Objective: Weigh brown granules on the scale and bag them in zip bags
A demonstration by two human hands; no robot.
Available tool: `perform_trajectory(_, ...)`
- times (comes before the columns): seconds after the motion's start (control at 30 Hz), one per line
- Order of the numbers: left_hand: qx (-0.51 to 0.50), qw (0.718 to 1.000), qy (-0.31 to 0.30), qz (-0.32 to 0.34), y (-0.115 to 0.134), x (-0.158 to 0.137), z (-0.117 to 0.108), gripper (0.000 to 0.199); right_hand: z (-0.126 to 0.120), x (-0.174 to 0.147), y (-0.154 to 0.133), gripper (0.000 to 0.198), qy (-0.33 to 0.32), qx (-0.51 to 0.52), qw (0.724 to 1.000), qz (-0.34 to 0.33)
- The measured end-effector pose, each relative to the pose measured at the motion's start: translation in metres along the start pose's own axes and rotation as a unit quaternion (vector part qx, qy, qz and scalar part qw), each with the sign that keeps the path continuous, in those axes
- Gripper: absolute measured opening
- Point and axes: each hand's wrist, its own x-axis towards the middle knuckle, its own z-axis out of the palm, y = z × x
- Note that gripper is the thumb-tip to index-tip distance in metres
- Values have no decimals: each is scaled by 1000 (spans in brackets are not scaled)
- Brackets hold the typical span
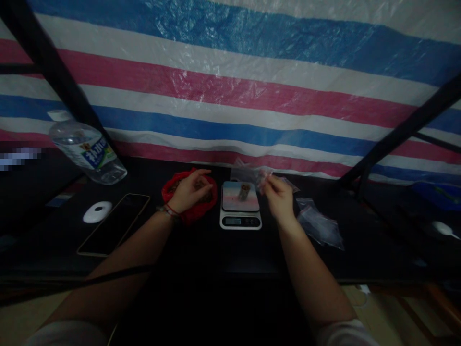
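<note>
Scale (237,206) sits between the two hands, a small, blurred brown lump (244,192) on its platform, at the left hand's 3 o'clock and the right hand's 9 o'clock. The left hand (188,193), fingers loosely spread, is over the mouth of a red bag (194,214) holding brown pieces (206,197). The right hand (281,196) pinches a clear plastic bag (248,172) between its fingertips. Flat clear packets (320,226) lie at that hand's 4 o'clock; a bottle (88,151) is at the scale's 10 o'clock, contents unclear.
</note>
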Motion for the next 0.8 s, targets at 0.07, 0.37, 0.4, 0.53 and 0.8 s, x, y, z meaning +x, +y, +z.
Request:
perform_trajectory(0.07,115,992,-44,3,-5,4,-9,40,-10,16,4,32,64,19,998,14)
perform_trajectory(0.37,354,929,-106,-10,-33,8,-21,48,-31,27,33,54,98,32,994,46)
perform_trajectory(0.4,358,927,-109,-16,-34,8,-20,52,-32,22,37,54,101,36,993,56)
perform_trajectory(0.53,367,926,-82,-30,-39,10,-15,65,-30,9,46,56,93,30,992,80)
perform_trajectory(0.8,336,941,-9,-22,-34,17,-16,51,-20,0,41,52,30,1,998,48)
